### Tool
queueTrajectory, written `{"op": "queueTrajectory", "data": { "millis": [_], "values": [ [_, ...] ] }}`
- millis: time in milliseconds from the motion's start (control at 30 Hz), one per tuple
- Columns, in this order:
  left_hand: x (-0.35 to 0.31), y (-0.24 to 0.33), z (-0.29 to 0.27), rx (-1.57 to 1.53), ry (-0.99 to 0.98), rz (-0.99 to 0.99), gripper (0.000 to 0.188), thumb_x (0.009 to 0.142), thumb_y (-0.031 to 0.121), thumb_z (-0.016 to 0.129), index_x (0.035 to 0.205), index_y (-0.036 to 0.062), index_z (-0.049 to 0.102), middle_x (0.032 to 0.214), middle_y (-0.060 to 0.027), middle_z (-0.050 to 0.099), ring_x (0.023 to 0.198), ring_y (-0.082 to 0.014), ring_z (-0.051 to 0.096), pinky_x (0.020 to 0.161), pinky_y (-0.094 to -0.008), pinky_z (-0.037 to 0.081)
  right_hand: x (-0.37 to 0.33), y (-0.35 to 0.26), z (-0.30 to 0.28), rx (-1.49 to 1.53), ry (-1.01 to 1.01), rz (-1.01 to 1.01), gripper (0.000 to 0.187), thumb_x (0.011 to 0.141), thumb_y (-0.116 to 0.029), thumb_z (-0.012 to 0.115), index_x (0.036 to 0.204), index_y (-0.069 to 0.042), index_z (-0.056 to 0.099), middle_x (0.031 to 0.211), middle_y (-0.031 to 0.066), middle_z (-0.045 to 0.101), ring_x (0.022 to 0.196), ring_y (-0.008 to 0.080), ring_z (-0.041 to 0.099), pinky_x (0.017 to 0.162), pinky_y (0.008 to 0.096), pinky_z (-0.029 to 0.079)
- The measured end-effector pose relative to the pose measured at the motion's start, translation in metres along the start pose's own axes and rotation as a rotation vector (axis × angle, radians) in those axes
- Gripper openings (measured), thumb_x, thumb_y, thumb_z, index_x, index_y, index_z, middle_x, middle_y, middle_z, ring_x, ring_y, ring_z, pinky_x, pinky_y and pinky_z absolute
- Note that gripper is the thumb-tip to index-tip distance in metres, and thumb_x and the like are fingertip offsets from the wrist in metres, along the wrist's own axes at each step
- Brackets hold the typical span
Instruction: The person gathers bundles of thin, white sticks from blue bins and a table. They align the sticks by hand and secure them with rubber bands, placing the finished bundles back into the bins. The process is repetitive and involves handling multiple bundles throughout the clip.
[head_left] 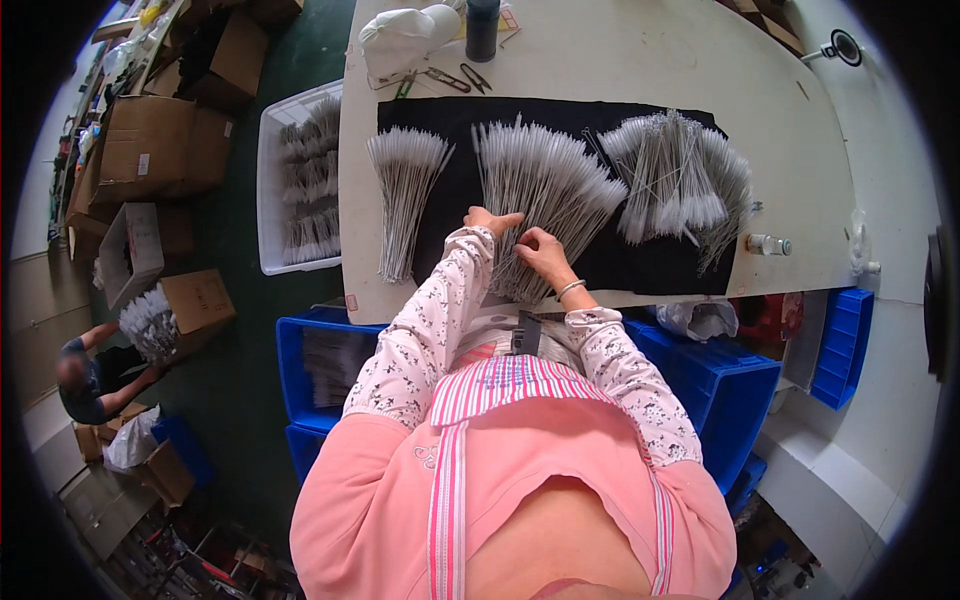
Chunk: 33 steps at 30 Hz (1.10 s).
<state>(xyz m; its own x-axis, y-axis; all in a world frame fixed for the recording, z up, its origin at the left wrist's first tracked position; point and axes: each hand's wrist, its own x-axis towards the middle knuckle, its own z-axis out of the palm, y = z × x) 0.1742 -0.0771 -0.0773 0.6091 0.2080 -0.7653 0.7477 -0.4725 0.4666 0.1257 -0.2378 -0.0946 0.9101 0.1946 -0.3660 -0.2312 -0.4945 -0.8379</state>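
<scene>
Long wire brushes with white bristle ends lie in bunches on a black cloth (pixel 445 225). In front of me is the large middle bunch of wire brushes (pixel 545 165), its thin metal stems fanned toward my body. My left hand (pixel 492 221) rests against the left side of these stems, its thumb stretched out to the right over them. At the stems just right of it, my right hand (pixel 546 256) has thumb and fingertips pinched together on wire stems; how many is hidden. A narrower bunch (pixel 405 190) lies to the left, and crossed bunches (pixel 670 175) lie to the right.
Pliers-like tools (pixel 447 79), a dark bottle (pixel 482 30) and a white cap (pixel 408 38) sit at the table's far side. A small glass jar (pixel 768 245) stands right. Left is a white bin (pixel 272 190) of brushes; blue crates (pixel 715 375) flank me. Another person (pixel 90 375) handles a carton.
</scene>
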Motion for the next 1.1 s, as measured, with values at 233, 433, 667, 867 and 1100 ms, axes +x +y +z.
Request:
{"op": "queueTrajectory", "data": {
  "millis": [233,433,667,867,1100],
  "values": [
    [0.019,-0.001,-0.002,-0.088,-0.017,-0.025,0.089,0.057,0.036,0.078,0.123,-0.0110,0.042,0.121,-0.0258,0.053,0.111,-0.0360,0.053,0.096,-0.0337,0.041,-0.002,0.001,-0.004,0.096,-0.058,0.048,0.018,0.080,-0.015,0.066,0.086,0.000,0.059,0.072,0.0028,0.060,0.062,0.0095,0.057,0.057,0.0239,0.048],
    [0.019,-0.006,0.015,-0.194,0.080,0.049,0.067,0.054,0.025,0.075,0.103,-0.0145,0.053,0.102,-0.0244,0.060,0.094,-0.0321,0.060,0.082,-0.0332,0.047,-0.003,-0.003,-0.007,0.133,-0.050,0.081,0.020,0.080,-0.017,0.066,0.087,0.000,0.060,0.072,0.0024,0.059,0.062,0.0094,0.057,0.057,0.0242,0.048],
    [0.017,-0.021,0.019,-0.367,0.193,0.180,0.059,0.055,0.021,0.069,0.107,-0.0055,0.057,0.102,-0.0234,0.062,0.097,-0.0374,0.060,0.087,-0.0369,0.045,-0.009,-0.003,-0.005,0.055,0.046,-0.013,0.018,0.075,-0.013,0.062,0.089,0.000,0.063,0.075,0.0063,0.064,0.066,0.0133,0.061,0.063,0.0270,0.049],
    [0.013,-0.030,0.008,-0.526,0.059,0.273,0.060,0.058,0.015,0.071,0.111,-0.0060,0.053,0.101,-0.0170,0.063,0.090,-0.0268,0.061,0.082,-0.0339,0.047,-0.015,-0.016,0.001,-0.118,0.143,0.032,0.020,0.073,-0.016,0.056,0.089,-0.005,0.064,0.081,0.0162,0.066,0.080,0.0312,0.064,0.075,0.0370,0.050],
    [0.010,-0.036,0.012,-0.724,0.039,0.339,0.053,0.063,0.008,0.068,0.112,-0.0040,0.052,0.102,-0.0158,0.062,0.089,-0.0259,0.061,0.081,-0.0339,0.047,-0.022,-0.047,0.000,-0.361,0.227,-0.057,0.026,0.079,-0.021,0.056,0.101,-0.007,0.060,0.080,0.0205,0.064,0.078,0.0372,0.063,0.070,0.0438,0.050]
  ]
}}
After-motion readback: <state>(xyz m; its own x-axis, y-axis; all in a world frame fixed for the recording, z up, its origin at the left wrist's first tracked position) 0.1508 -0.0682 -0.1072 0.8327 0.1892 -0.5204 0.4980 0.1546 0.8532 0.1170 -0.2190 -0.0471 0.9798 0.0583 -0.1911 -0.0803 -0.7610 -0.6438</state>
